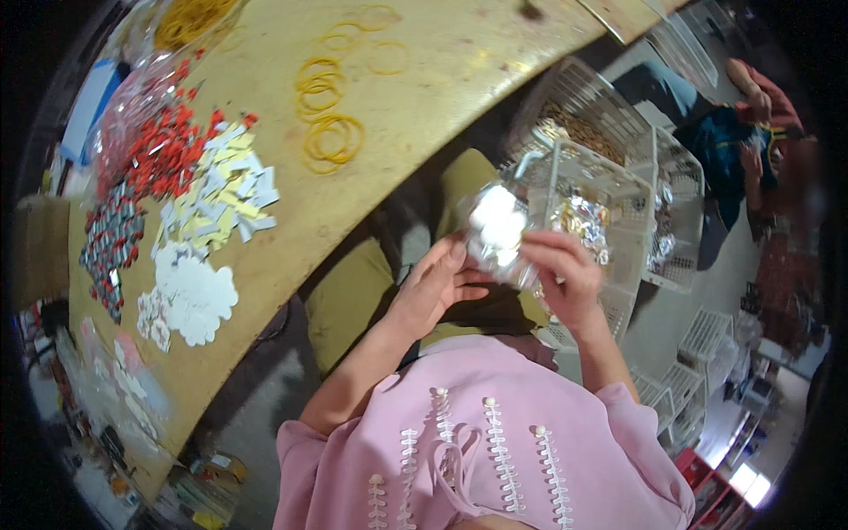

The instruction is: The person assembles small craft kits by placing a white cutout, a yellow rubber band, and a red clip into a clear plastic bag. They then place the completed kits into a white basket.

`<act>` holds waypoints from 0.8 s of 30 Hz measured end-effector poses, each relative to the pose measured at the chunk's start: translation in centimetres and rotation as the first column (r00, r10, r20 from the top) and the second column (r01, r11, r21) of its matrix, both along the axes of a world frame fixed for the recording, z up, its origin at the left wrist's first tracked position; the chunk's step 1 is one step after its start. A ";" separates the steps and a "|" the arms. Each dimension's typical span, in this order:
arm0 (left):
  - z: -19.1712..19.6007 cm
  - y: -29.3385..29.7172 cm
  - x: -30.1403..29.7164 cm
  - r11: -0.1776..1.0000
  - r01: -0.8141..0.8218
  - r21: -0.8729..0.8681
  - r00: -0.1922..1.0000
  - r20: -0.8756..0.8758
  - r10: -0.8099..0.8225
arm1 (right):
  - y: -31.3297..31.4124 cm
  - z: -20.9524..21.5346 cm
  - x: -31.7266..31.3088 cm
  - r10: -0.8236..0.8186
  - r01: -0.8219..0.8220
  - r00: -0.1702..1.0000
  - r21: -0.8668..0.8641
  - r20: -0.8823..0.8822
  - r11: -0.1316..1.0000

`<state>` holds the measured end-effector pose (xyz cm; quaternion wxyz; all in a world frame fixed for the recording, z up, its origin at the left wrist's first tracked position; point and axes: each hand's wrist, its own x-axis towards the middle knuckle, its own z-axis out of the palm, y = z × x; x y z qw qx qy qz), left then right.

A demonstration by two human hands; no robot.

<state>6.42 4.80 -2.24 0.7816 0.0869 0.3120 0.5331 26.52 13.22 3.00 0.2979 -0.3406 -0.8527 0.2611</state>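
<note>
Above my lap, both hands hold a shiny, clear plastic packet point(499, 225); glare and blur hide what is inside. My left hand point(435, 290) grips its lower left side between thumb and fingers. On the opposite side, the fingers of my right hand point(570, 272) are closed on its edge. To the left, on the yellowish table point(424, 79), lie loose yellow rubber bands point(331, 141), piled white and pale yellow strips point(221, 190) and white scalloped-edge cards point(199, 296). Heaps of small red pieces point(163, 159) and grey pieces point(113, 243) sit farther left.
White plastic crates stand to my right: one holds shiny packets point(583, 216), another many small brown pieces point(574, 128). Beyond them a person point(751, 132) sits. A bag of yellow rubber bands point(190, 19) lies at the table's far left. More crates point(680, 389) are on the floor.
</note>
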 end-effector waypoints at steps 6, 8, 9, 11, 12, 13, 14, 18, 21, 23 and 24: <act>-0.1 -0.2 -0.8 0.984 -0.177 -0.014 0.975 -0.140 0.173 | -1.7 -1.0 -2.1 0.156 -0.163 0.986 -0.149 -0.058 0.975; -0.2 -0.2 -0.7 0.977 -0.210 0.038 0.962 -0.169 0.214 | -2.3 -1.2 -2.6 -0.090 -0.043 0.968 -0.508 -0.235 0.860; -0.3 -0.1 -0.5 0.973 -0.221 0.065 0.957 -0.180 0.229 | -2.8 -1.2 -3.0 -0.370 -0.006 0.877 -0.777 -0.307 0.630; -1.1 -0.3 0.3 0.973 -0.209 0.102 0.937 -0.265 0.229 | -2.5 -2.1 -1.8 -0.393 -0.099 0.878 -0.909 -0.271 0.405; -1.3 -0.2 0.7 0.972 -0.199 0.125 0.932 -0.281 0.227 | -2.6 -2.0 -1.3 -0.360 -0.109 0.909 -0.953 -0.211 0.283; -1.5 0.0 1.1 0.971 -0.189 0.147 0.928 -0.298 0.226 | -2.8 -2.0 -0.8 -0.318 -0.111 0.935 -0.982 -0.157 0.155; -1.7 0.1 1.5 0.975 -0.180 0.130 0.937 -0.279 0.210 | -3.2 -2.3 -0.6 -0.313 -0.117 0.934 -0.975 -0.172 0.187; -1.2 0.8 1.1 0.954 -0.299 0.013 0.944 -0.145 0.298 | -2.6 -2.1 2.7 -0.403 0.077 0.914 -0.957 -0.044 0.279; -1.6 0.8 -0.8 0.925 -0.371 -0.081 0.928 0.008 0.373 | -1.1 -1.8 7.2 -0.606 0.336 0.795 -0.848 0.022 0.410; -1.6 0.6 -1.4 0.931 -0.352 -0.096 0.935 0.009 0.354 | 0.2 -2.3 10.6 -0.565 0.482 0.809 -0.730 0.160 0.485; -1.6 0.6 -1.6 0.944 -0.313 -0.103 0.949 0.012 0.316 | 0.2 -2.4 10.5 -0.548 0.613 0.789 -0.300 0.278 0.731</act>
